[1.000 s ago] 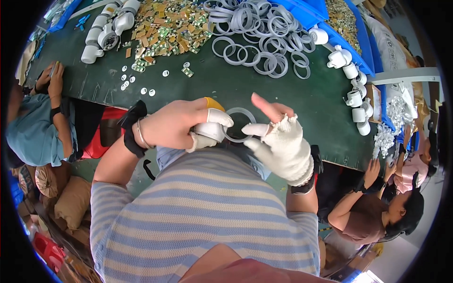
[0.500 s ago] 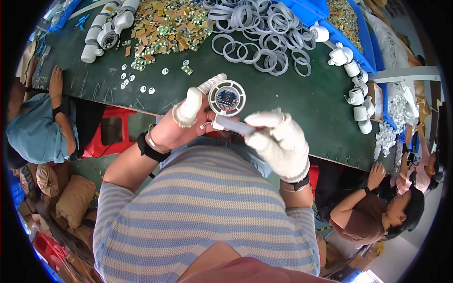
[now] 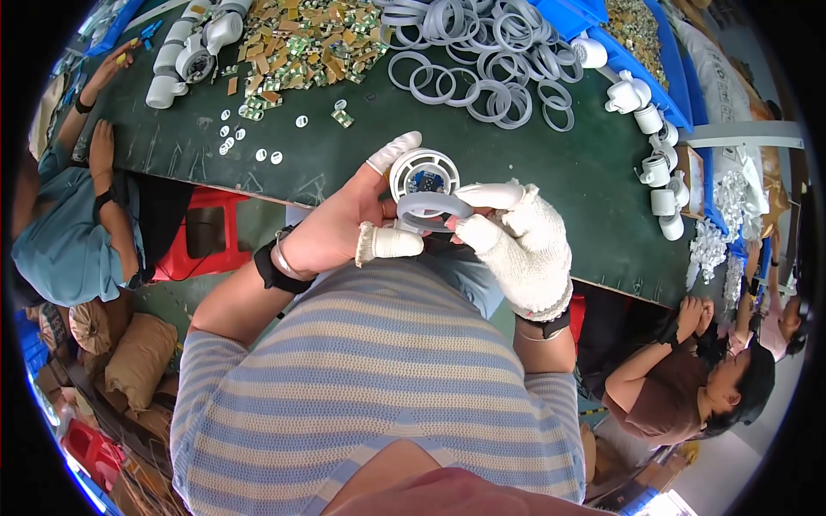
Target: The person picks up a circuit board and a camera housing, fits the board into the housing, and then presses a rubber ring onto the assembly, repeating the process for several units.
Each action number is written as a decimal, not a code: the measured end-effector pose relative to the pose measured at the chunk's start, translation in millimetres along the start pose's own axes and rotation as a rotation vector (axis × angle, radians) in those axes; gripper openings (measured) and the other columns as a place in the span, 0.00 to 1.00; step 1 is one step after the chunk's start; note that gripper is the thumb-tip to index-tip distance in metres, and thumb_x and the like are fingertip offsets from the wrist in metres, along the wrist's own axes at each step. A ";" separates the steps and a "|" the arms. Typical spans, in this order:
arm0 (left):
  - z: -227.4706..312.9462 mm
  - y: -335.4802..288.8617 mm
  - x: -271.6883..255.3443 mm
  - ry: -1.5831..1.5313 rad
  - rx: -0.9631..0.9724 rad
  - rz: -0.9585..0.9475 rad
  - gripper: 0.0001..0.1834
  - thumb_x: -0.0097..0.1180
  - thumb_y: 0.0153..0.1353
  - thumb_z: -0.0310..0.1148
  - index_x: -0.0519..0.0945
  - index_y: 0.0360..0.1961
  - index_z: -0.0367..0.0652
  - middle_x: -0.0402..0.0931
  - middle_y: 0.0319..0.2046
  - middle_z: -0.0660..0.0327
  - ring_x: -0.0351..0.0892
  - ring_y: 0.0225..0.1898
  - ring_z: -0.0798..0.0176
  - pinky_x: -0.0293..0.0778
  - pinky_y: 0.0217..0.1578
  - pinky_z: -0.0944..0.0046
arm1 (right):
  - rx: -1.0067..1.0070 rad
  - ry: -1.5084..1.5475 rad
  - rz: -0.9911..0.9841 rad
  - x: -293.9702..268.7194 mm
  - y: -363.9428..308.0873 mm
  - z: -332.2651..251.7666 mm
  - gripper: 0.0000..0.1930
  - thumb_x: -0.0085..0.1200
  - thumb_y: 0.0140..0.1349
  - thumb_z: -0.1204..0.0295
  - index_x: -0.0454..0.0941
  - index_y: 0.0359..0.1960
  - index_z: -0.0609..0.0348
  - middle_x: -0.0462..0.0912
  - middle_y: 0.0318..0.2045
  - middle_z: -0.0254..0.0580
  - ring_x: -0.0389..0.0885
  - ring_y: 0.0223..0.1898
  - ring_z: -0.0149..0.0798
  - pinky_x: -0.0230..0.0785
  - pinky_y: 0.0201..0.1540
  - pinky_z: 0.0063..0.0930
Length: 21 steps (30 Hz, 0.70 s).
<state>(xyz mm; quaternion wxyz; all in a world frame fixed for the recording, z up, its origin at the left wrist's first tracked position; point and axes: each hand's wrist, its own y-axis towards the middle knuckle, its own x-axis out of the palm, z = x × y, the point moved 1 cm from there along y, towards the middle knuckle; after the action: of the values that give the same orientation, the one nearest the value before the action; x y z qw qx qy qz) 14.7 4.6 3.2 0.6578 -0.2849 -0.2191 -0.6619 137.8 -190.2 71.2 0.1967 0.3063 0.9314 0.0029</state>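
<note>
My left hand (image 3: 340,222), with white covers on some fingers, grips a round white plastic housing (image 3: 397,179). A small blue circuit board (image 3: 425,181) shows inside its open face. In a white knitted glove with bare fingertips, my right hand (image 3: 527,248) pinches a grey ring (image 3: 434,199) between thumb and fingers. The ring is tilted and overlaps the near edge of the housing; whether they touch I cannot tell. My left thumb, also covered in white, lies just below the ring.
On the green table (image 3: 335,163) lie a heap of grey rings (image 3: 490,52), a heap of small circuit boards (image 3: 301,43) and several white discs (image 3: 261,156). White camera-like housings (image 3: 658,172) line the right, near blue bins (image 3: 641,82). Co-workers sit at both sides.
The grey ring has turned from edge-on and come over the housing. My left thumb has swung down beside it. At the left, a co-worker's hand has reached onto the table.
</note>
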 end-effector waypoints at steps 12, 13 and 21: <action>-4.6 -1.2 0.2 0.119 0.026 0.041 0.56 0.69 0.59 0.16 0.47 0.82 0.50 0.65 0.71 0.60 0.75 0.64 0.62 0.74 0.64 0.57 | 0.007 -0.091 0.025 4.0 1.2 2.8 0.14 0.65 0.66 0.69 0.84 0.50 0.60 0.87 0.41 0.40 0.83 0.36 0.31 0.74 0.42 0.26; -5.6 -2.1 0.6 0.171 0.045 0.049 0.54 0.69 0.60 0.17 0.50 0.81 0.49 0.68 0.69 0.61 0.75 0.64 0.63 0.74 0.64 0.57 | 0.004 -0.090 0.024 5.2 2.0 5.5 0.14 0.65 0.66 0.69 0.84 0.50 0.60 0.87 0.41 0.40 0.83 0.36 0.31 0.74 0.42 0.26; -19.3 0.7 10.2 0.232 0.118 -0.089 0.45 0.65 0.62 0.13 0.60 0.77 0.48 0.71 0.68 0.62 0.72 0.67 0.64 0.71 0.66 0.59 | -0.174 -0.226 0.093 28.6 16.0 25.4 0.35 0.76 0.49 0.59 0.77 0.58 0.58 0.82 0.47 0.50 0.81 0.42 0.52 0.75 0.46 0.45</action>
<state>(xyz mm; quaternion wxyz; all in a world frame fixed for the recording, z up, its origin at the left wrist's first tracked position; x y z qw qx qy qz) 14.0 -15.9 -4.4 0.6642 -0.1573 -0.1926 -0.7050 135.2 -163.7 39.3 0.3259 0.3291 0.8844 0.0580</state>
